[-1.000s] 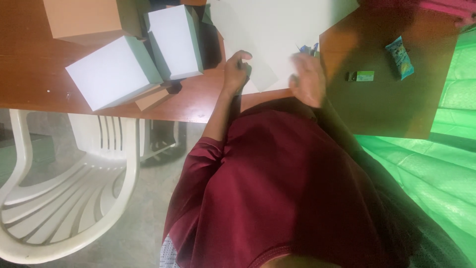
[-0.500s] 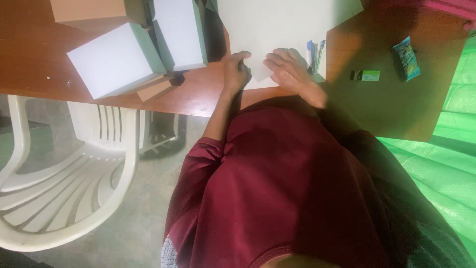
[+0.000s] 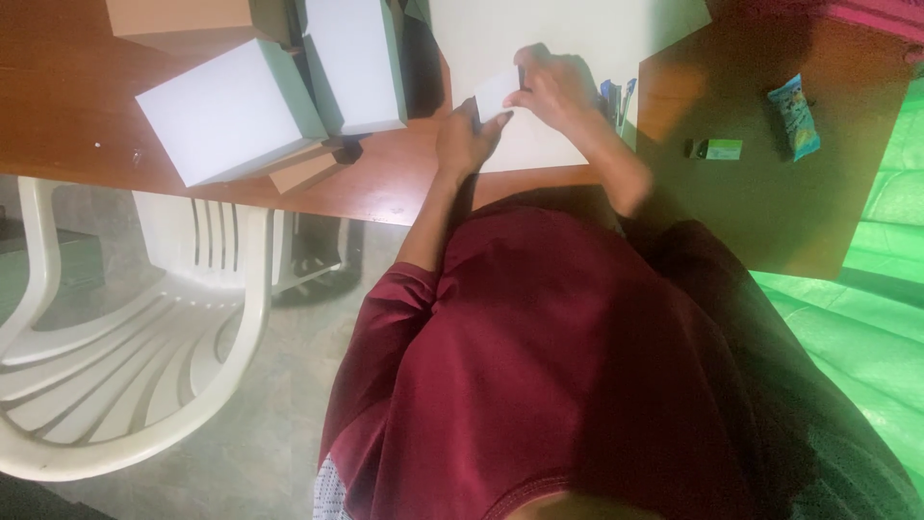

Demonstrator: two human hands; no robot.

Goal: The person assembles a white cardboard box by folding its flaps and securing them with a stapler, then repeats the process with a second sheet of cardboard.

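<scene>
Head view, looking down past a maroon shirt (image 3: 549, 366), with a white plastic chair (image 3: 125, 337) nearest on the left beside the wooden table (image 3: 385, 188). At the table's near edge the left hand (image 3: 467, 140) has its fingers closed on the lower corner of a small white paper flap (image 3: 496, 93), pinning it while the right hand (image 3: 553, 87), just beyond, pinches the flap's right edge, fingers together on it. The flap is lifted off a large white sheet (image 3: 568, 34) lying flat further back. Pens (image 3: 616, 96) lie right of the hands; white boxes (image 3: 289, 82) stand far left, a small green packet (image 3: 722, 149) far right
</scene>
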